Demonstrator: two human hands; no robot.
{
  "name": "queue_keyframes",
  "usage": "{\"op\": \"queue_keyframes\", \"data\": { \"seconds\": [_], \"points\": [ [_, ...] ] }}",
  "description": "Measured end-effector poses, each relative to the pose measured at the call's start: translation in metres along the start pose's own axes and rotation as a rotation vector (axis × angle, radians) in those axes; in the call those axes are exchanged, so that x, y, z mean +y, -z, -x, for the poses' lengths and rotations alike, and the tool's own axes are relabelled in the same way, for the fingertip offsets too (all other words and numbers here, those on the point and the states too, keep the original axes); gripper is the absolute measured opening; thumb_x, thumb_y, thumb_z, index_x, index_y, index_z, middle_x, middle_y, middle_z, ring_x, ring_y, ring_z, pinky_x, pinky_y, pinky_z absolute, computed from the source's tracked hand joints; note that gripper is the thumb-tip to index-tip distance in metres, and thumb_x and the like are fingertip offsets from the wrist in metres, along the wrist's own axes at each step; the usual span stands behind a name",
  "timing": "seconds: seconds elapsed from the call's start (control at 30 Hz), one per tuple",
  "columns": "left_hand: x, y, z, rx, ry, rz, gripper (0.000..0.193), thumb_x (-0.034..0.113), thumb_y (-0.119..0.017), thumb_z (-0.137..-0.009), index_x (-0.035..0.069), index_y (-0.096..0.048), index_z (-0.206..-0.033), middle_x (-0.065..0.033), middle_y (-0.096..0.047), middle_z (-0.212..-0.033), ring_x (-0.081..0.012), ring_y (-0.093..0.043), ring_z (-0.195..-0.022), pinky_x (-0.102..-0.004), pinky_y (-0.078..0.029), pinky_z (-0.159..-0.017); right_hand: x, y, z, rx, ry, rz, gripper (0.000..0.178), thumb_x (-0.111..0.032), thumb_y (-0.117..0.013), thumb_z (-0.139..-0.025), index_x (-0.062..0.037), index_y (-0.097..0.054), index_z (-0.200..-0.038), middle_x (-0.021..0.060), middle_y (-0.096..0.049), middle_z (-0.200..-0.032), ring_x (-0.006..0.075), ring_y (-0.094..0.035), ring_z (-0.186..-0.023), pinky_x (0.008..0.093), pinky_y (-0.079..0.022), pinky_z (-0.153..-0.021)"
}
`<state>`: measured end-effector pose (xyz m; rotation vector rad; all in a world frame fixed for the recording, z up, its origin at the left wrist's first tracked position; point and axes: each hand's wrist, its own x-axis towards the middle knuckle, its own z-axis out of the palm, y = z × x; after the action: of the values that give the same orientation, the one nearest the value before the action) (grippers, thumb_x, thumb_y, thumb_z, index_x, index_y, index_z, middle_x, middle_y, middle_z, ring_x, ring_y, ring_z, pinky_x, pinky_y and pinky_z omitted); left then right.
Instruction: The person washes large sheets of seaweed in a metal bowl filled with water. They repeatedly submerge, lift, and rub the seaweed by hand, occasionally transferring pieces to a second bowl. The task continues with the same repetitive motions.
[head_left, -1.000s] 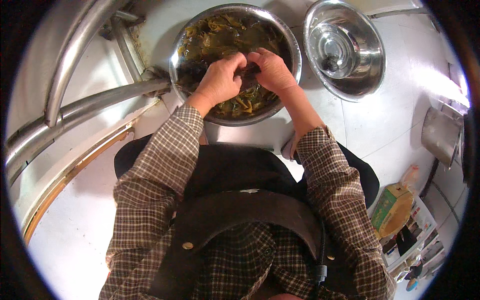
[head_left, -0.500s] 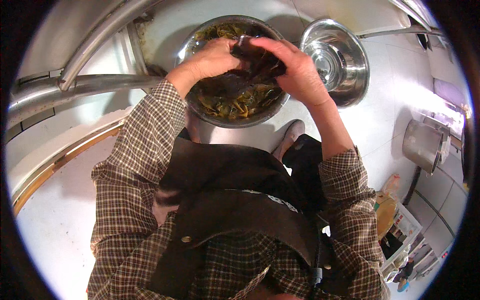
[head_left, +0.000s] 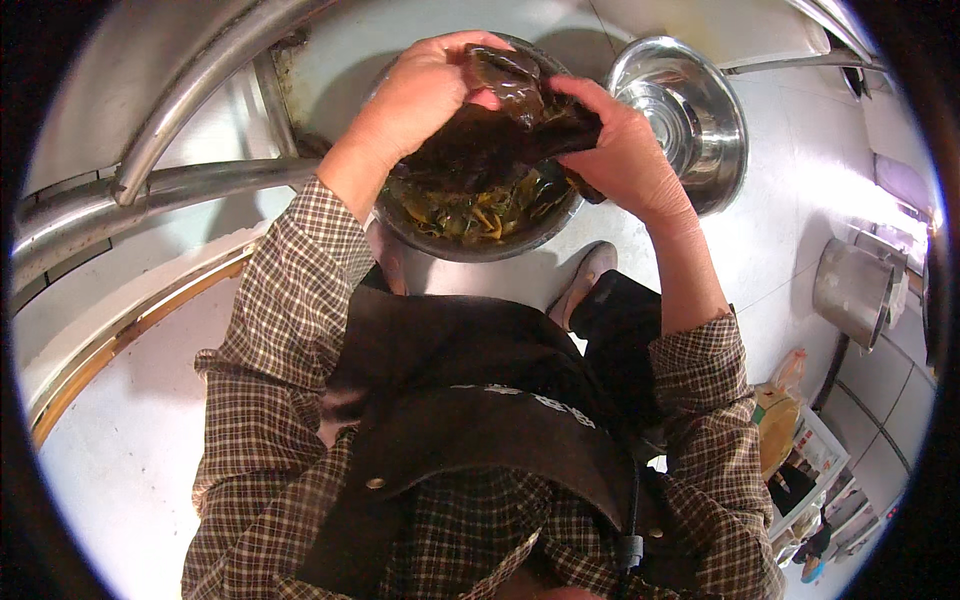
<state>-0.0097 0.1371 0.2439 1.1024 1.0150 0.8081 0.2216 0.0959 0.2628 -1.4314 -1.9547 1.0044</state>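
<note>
the pale floor (head_left: 765, 265) lies beneath the whole view, with bent steel tubes (head_left: 200, 183) along my left side. my dark apron (head_left: 470, 335) crosses the lower middle, between my checked sleeves (head_left: 275, 385). beyond it stands a wide steel basin (head_left: 470, 253), holding wet greenish-yellow leaves (head_left: 490, 215); just beside it, to the right, stands a polished steel bowl (head_left: 718, 140). a metal pot (head_left: 848, 290) is well apart at the far right.

above the basin, between my two hands, i hold a glossy dark brown sheet (head_left: 508, 82), seaweed-like in look, folded at its upper end. whether its lower part touches the leaves, i cannot tell. i judge it light but weighed down by water, limp, slippery along its shiny face and apt to tear if pulled from one thin edge. the surer hold is a broad pinch on doubled folds at both sides.

my left hand (head_left: 415, 95) is clamped on the upper left fold, fingers over the top edge, a fingertip showing below. my right hand (head_left: 628, 155) grips the right side, one fingertip pressed on the upper fold; its remaining fingers are partly hidden, and their spacing i cannot tell.
</note>
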Motion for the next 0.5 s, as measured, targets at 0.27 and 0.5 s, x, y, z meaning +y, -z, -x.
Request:
{"op": "queue_keyframes", "data": {
  "seconds": [0.27, 0.5],
  "points": [
    [0.0, -0.017, 0.0, -0.108, -0.223, 0.189, 0.023, 0.013, -0.069, -0.093, 0.005, -0.068, -0.115, 0.0, -0.07, -0.099, -0.0108, -0.064, -0.098, -0.0269, -0.05, -0.092, -0.017, 0.001, -0.009, -0.015, -0.259, -0.167, 0.045, -0.024, -0.084, -0.079, -0.004, -0.069, -0.117, 0.0108, -0.076, -0.1, 0.0186, -0.072, -0.09, 0.0333, -0.058, -0.086],
    [-0.004, -0.023, 0.017, -0.213, -0.145, -0.125, 0.061, 0.012, -0.085, -0.078, 0.009, -0.059, -0.133, -0.0007, -0.07, -0.117, -0.0148, -0.062, -0.111, -0.0324, -0.047, -0.104, -0.036, 0.004, -0.003, -0.017, -0.172, -0.628, 0.032, -0.016, -0.08, -0.085, -0.004, -0.072, -0.114, 0.0018, -0.075, -0.1, 0.0095, -0.068, -0.09, 0.0286, -0.055, -0.085]
  ]
}}
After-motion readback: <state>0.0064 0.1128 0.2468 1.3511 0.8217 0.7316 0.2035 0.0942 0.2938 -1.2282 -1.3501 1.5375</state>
